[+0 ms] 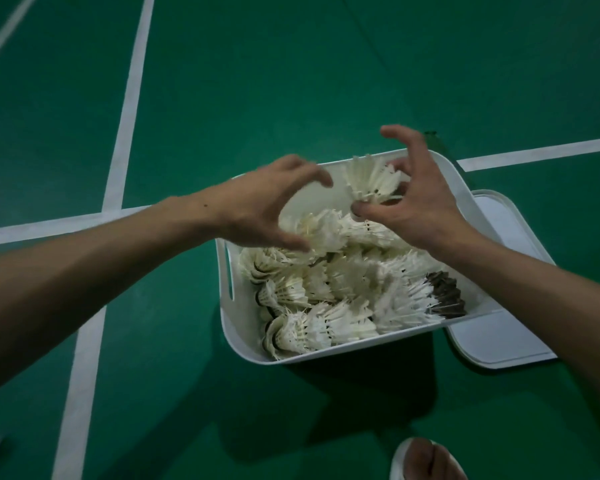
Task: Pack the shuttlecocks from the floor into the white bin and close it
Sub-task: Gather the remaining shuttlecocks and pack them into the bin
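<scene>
- The green court floor [291, 64], crossed by white lines, fills the frame.
- The white bin [243, 344] stands open on it, right of centre, with a handle slot in its left wall.
- A pile of shuttlecocks [343, 282], white-feathered, fills most of the bin.
- The white lid [496, 337] lies flat on the floor at the bin's right side, partly tucked behind it.
- The left hand [260, 209] hovers over the bin's upper left corner, its fingers bent and spread wide, its thumb at the pile.
- The right hand [420, 209], over the bin's upper right, pinches one shuttlecock [371, 180] between thumb and fingers above the pile.
- A dark-feathered shuttlecock [444, 292] lies by the bin's right wall.
</scene>
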The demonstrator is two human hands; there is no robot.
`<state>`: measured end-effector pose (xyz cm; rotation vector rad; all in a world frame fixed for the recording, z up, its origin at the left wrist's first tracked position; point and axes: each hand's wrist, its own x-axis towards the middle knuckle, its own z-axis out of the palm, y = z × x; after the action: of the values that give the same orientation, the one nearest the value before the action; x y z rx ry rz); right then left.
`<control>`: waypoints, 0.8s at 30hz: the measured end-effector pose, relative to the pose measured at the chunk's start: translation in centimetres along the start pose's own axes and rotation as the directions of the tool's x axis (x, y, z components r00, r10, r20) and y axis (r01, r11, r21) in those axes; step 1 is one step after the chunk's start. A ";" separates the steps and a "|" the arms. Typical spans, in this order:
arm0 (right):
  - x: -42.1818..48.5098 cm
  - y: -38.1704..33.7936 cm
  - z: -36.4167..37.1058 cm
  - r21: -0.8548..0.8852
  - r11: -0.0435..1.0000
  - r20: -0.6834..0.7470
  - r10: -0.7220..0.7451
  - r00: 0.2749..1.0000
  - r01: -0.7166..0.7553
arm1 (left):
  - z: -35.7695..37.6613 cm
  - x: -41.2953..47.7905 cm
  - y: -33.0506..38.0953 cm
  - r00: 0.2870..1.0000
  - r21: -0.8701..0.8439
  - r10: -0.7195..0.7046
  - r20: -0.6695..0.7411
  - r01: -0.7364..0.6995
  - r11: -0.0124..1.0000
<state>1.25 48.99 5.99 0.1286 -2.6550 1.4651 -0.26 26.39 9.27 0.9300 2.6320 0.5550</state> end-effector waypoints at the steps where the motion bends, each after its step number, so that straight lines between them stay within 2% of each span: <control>1: 0.0 0.3 -0.1 0.035 0.998 -0.011 0.045 0.999 -0.045 | 0.4 -0.2 -0.5 0.994 0.075 -0.005 0.112 -0.004 0.997; 3: -0.1 0.9 -0.3 0.068 0.994 -0.011 0.092 0.996 -0.091 | 1.4 -0.5 -1.2 0.957 0.195 -0.054 0.285 -0.003 0.981; 5: -0.4 1.1 -0.1 0.099 0.987 0.004 0.130 0.992 -0.130 | 2.3 -0.5 -1.6 0.937 0.253 -0.063 0.342 -0.027 0.967; 8: -0.5 1.3 0.1 0.240 0.949 0.053 0.195 0.979 -0.203 | 2.8 0.0 -2.0 0.948 0.217 -0.016 0.318 -0.056 0.975; 11: -1.1 1.4 0.6 0.346 0.885 0.172 0.267 0.948 -0.312 | 2.9 0.5 -2.3 0.966 0.234 0.003 0.257 -0.065 0.970; 17: -1.7 2.3 1.7 0.185 0.877 0.316 0.374 0.872 -0.443 | 3.4 1.1 -2.5 0.964 0.248 0.001 0.265 -0.069 0.966; 21: -0.9 2.1 0.1 -0.047 0.942 0.289 0.331 0.898 -0.332 | 3.7 1.7 -2.2 0.957 0.257 0.018 0.290 -0.096 0.962; 24: -0.8 2.2 -0.9 -0.042 0.932 0.336 0.353 0.873 -0.360 | 3.8 2.0 -2.5 0.956 0.247 0.026 0.293 -0.102 0.964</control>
<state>1.80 50.93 4.47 -0.1317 -3.0698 1.7153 -1.64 26.89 4.54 1.0849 2.4505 0.0750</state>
